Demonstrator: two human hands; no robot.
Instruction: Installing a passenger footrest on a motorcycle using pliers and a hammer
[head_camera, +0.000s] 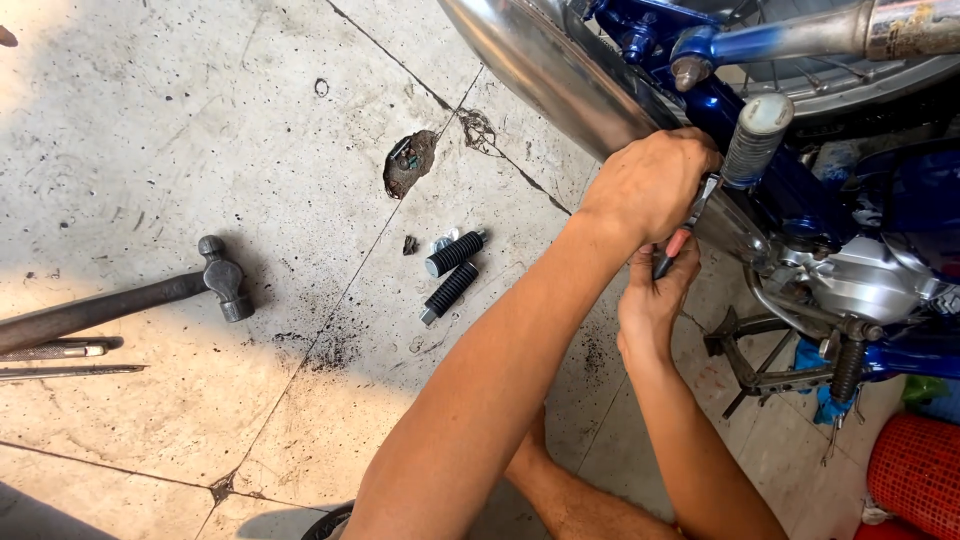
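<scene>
We are crouched beside a blue motorcycle (860, 210), both of our hands up against its lower frame, just below the chrome exhaust pipe (540, 70). Our left hand (650, 185) is curled into a fist over the metal shaft of a tool, knuckles toward us, its fingers clamped tight around it. Our right hand (652, 295) sits just beneath, palm side up, with its fingers (680, 262) pinched on the tool's dark handle end (668, 258), which shows a red tip between them. The two hands touch, one stacked on the other, so the tool (703, 200) runs from the right hand up through the left and meets the bike just beside the grey ribbed footpeg (755, 140). How the tool's head meets the frame is hidden behind our left hand.

Below and to the right, the silver engine casing (870, 280) and the black side stand (760, 355) are in view, with a red mesh basket (915, 475) at the corner.

On the concrete floor (200, 130), well apart from the hands, two black ribbed rubber sleeves (452, 272) lie side by side, near a small loose bit of metal. Further left lies a ball-peen hammer (215, 280), head toward the sleeves, with two thin metal rods (60, 360) beside its handle. A broken patch (408, 163) marks the floor along a crack.
</scene>
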